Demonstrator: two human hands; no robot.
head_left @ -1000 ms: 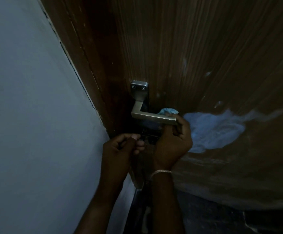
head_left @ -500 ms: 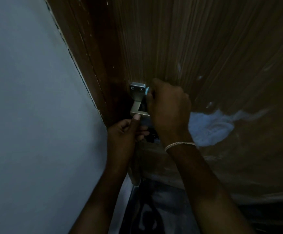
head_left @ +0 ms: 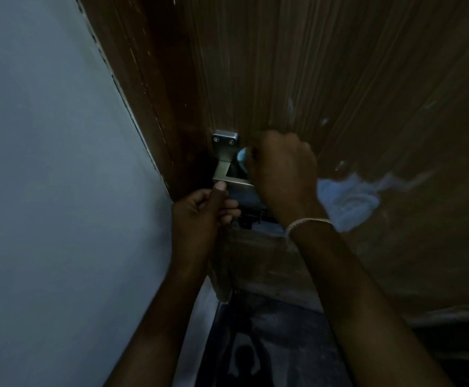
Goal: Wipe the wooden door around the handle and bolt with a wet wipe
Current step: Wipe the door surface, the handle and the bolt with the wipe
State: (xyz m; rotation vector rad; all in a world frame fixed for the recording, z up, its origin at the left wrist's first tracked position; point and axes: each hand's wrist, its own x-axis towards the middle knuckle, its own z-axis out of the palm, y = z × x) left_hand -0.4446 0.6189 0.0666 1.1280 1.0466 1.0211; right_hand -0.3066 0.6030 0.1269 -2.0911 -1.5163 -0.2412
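Note:
A dark wooden door (head_left: pixel 325 65) fills the upper right of the dim head view. Its square steel lever handle (head_left: pixel 223 160) sits near the door's left edge. My right hand (head_left: pixel 281 174) is curled round a pale blue wet wipe (head_left: pixel 243 159) and presses it against the door just right of the handle plate, covering the lever's far end. My left hand (head_left: pixel 202 210) is below the handle with curled fingers, its thumb touching the lever's underside. A dark bolt or latch part (head_left: pixel 251 219) shows between the two wrists.
A grey-blue wall (head_left: pixel 54 191) fills the left side, meeting the brown door frame (head_left: pixel 149 88). A pale smear (head_left: pixel 348 199) marks the door right of my right hand. Dark floor (head_left: pixel 269 344) lies below.
My right hand moved from under the lever's end up to the door beside the handle plate, carrying the wipe. My left hand rose slightly until its thumb met the lever.

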